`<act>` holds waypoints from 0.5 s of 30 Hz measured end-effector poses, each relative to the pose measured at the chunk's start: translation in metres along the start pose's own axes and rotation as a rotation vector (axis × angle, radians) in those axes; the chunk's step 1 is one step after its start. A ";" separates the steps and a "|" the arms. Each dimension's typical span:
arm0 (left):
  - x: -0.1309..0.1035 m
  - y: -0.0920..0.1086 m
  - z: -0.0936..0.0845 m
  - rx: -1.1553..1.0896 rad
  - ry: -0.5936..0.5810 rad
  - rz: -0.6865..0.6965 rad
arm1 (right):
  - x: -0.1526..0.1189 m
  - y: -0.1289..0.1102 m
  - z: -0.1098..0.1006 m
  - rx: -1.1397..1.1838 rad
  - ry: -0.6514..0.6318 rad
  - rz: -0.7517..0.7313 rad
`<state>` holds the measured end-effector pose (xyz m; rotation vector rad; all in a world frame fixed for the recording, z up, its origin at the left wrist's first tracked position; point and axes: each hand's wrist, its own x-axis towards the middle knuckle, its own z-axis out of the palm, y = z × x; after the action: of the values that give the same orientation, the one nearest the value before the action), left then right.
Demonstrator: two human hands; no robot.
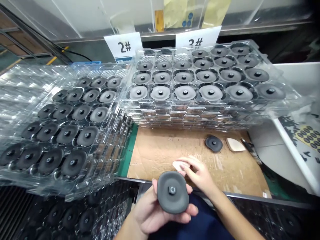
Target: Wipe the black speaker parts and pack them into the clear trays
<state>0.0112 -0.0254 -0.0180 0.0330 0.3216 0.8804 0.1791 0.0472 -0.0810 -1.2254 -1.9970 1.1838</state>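
Note:
My left hand (152, 213) is closed around the edges of a black rounded disc (172, 200) with a small knob at its centre, the knob facing up toward me. Just behind it, my right hand (198, 171) pinches a small white pad (178, 165) close to the disc's far edge. I cannot tell whether the pad touches the disc. Another such black disc (212, 142) lies on the brown cardboard (155, 150), and beside it rests a cream-coloured pad (235, 145).
A stack of clear plastic trays (185, 115) holding black discs stands behind the cardboard. More disc-filled clear trays (110, 133) are stacked at the left. Paper signs marked 2# (125, 45) and 3# (197, 37) hang behind. At right, a white-edged surface holds a yellow sticker sheet (308, 136).

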 end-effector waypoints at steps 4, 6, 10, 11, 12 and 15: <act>0.004 0.002 0.003 0.205 0.118 0.201 | 0.000 0.007 0.006 0.005 -0.004 -0.004; 0.006 0.002 0.003 0.538 0.253 0.394 | -0.002 0.012 0.009 -0.015 0.051 0.018; 0.008 0.001 -0.002 1.401 0.449 0.703 | -0.013 0.003 0.002 -0.012 0.107 0.011; 0.008 0.001 -0.004 1.526 0.450 0.760 | -0.017 -0.003 -0.002 0.003 0.102 -0.002; 0.008 0.002 -0.005 1.606 0.425 0.807 | -0.020 -0.009 -0.007 0.016 0.101 -0.013; 0.010 0.004 -0.008 1.687 0.312 0.926 | -0.029 -0.029 -0.019 0.095 0.149 -0.038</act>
<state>0.0117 -0.0163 -0.0272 1.7305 1.3332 1.2723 0.1941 0.0228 -0.0456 -1.1872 -1.8265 1.1217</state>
